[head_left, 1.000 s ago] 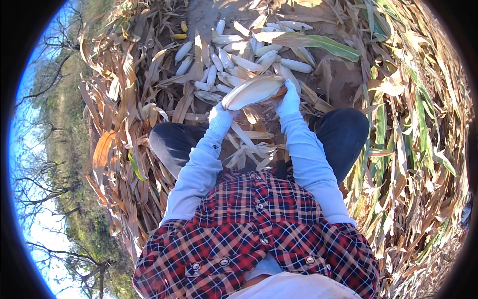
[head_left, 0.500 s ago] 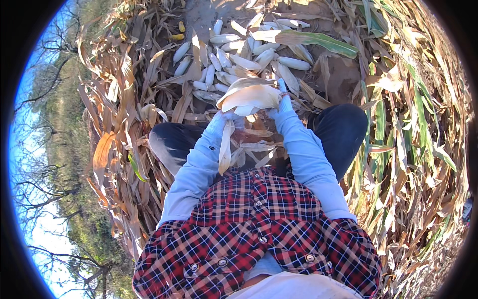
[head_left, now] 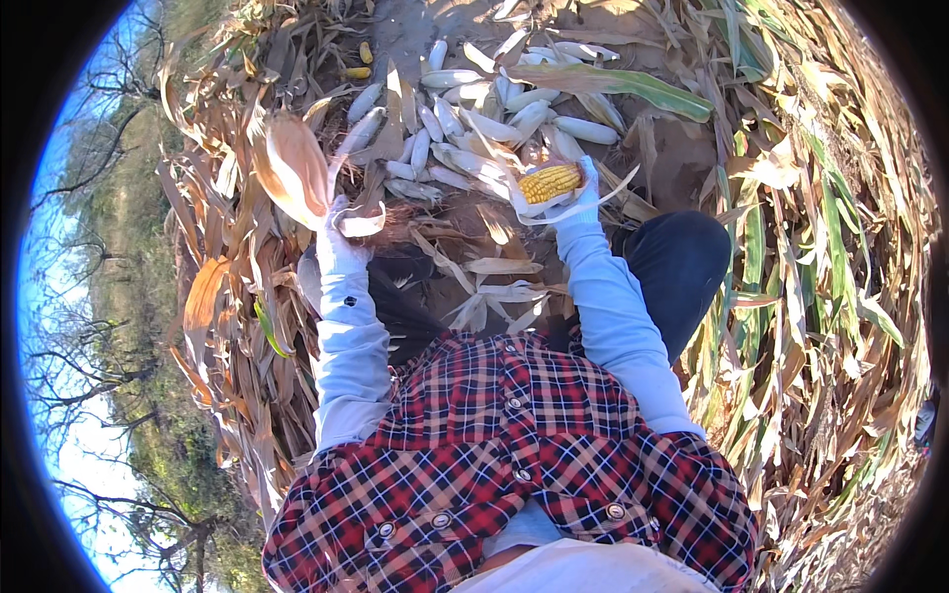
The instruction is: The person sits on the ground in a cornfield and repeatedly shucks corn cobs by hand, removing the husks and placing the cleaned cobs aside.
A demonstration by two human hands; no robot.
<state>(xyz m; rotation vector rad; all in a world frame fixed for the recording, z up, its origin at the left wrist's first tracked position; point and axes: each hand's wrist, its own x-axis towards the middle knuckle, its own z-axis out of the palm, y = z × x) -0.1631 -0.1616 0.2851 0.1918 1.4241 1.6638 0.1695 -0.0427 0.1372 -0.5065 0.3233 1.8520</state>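
Observation:
My right hand (head_left: 581, 201) grips an ear of corn (head_left: 550, 183). Its yellow kernels lie bare on the upper side, and pale husk strips still hang around it. Out to the left, my left hand (head_left: 339, 219) is closed on a large, dry, tan corn husk (head_left: 295, 170), which stands up from the fingers with thin silky strands beside it. Between my knees lie loose torn husks (head_left: 502, 295). Just beyond both hands, pale ears (head_left: 448, 121) are spread in a heap.
Two small yellow cobs (head_left: 358, 73) lie at the far left of the heap. A long green leaf (head_left: 623, 83) crosses its far side. Dry corn stalks (head_left: 811, 247) are banked thickly on the right, and more dry leaves (head_left: 222, 296) on the left. My bent knee (head_left: 682, 262) sits beside my right forearm.
My hands were together around the husk-covered ear. Now the left has swung out left with a pulled-off husk, and yellow kernels show on the ear in the right.

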